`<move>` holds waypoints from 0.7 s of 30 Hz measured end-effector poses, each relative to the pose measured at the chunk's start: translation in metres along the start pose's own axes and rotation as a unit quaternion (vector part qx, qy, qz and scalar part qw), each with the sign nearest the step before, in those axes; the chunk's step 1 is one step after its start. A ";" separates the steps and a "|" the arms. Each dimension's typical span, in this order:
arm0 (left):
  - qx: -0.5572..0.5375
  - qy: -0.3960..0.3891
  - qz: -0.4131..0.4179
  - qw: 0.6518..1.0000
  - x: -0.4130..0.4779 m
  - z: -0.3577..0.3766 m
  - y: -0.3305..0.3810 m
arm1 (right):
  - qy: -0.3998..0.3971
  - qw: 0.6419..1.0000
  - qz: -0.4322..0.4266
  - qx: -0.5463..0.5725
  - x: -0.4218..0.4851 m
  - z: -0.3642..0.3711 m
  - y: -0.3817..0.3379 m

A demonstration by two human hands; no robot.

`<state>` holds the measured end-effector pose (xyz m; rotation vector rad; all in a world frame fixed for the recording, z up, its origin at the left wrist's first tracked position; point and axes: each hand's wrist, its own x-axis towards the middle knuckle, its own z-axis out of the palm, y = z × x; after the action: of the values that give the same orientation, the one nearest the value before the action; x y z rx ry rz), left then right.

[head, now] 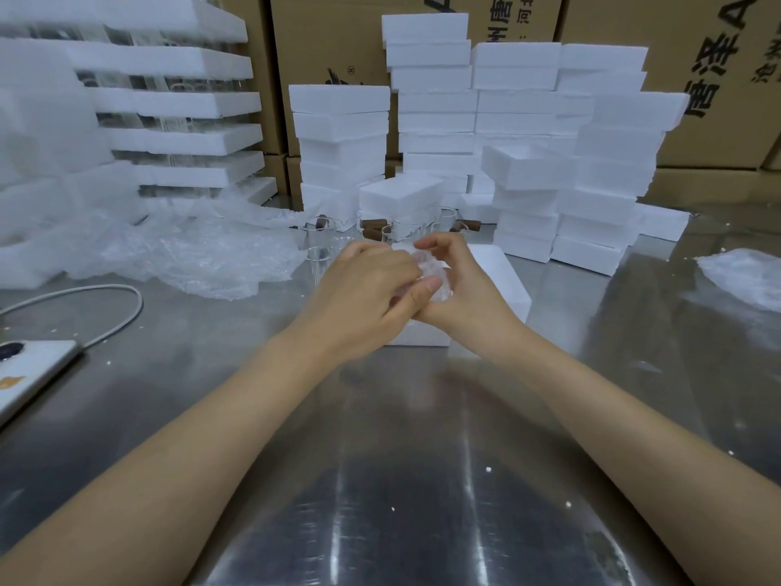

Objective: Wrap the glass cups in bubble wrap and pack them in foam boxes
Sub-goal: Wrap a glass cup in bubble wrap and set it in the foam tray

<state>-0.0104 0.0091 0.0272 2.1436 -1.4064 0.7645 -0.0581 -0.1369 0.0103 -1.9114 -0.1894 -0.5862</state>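
Both hands meet at the table's middle around a glass cup bundled in bubble wrap (427, 270). My left hand (367, 298) grips the bundle from the left, thumb across its front. My right hand (460, 285) cups it from the right, fingers curled over the top. The bundle hangs just above an open white foam box (507, 281) lying on the steel table. Bare glass cups (321, 243) with brown handles stand just behind the hands. Loose bubble wrap sheets (203, 255) lie to the left.
Stacks of white foam boxes (528, 162) rise behind and to the right, with cardboard cartons (718, 99) at the back. Foam trays with glassware (177, 103) stand far left. A phone (29, 370) with a white cable (118, 319) lies near left. More bubble wrap (748, 277) sits at right.
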 end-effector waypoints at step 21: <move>0.011 0.145 -0.158 0.977 -0.008 -0.010 0.001 | -0.033 0.998 -0.018 -0.040 -0.012 0.010 -0.017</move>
<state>-0.0158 0.0208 0.0291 2.0977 -0.8878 0.9223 -0.0726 -0.1196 0.0155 -2.0108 -0.2467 -0.5633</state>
